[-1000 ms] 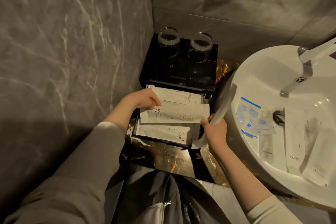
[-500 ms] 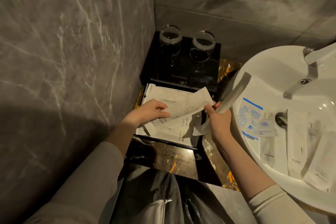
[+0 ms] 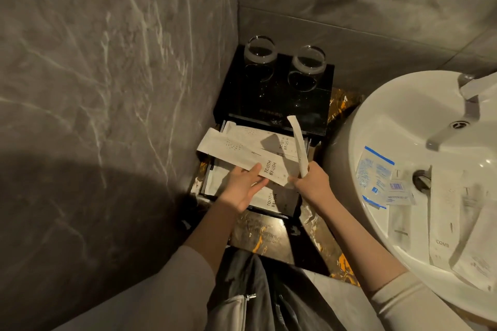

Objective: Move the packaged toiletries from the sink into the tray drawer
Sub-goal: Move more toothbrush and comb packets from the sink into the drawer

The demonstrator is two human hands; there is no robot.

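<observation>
Your tray drawer (image 3: 271, 213) sits pulled out toward you beneath the stand (image 3: 282, 105), tucked into the corner where the left wall (image 3: 107, 88) meets the back wall (image 3: 349, 8). Two glasses (image 3: 260, 55) stand side by side on top of the stand, at its rear. Toothbrush packets (image 3: 277, 200) lie in the drawer, and your left hand (image 3: 242, 188) holds another packet (image 3: 242, 156) slantwise above them. Your right hand (image 3: 313, 183), just right of the drawer, holds a slim packet (image 3: 298, 142) upright. The sink (image 3: 376, 115) is to the right on the worktop (image 3: 258, 234), with more packets (image 3: 454, 223) lying in its bowl, near the drain (image 3: 421, 179).
</observation>
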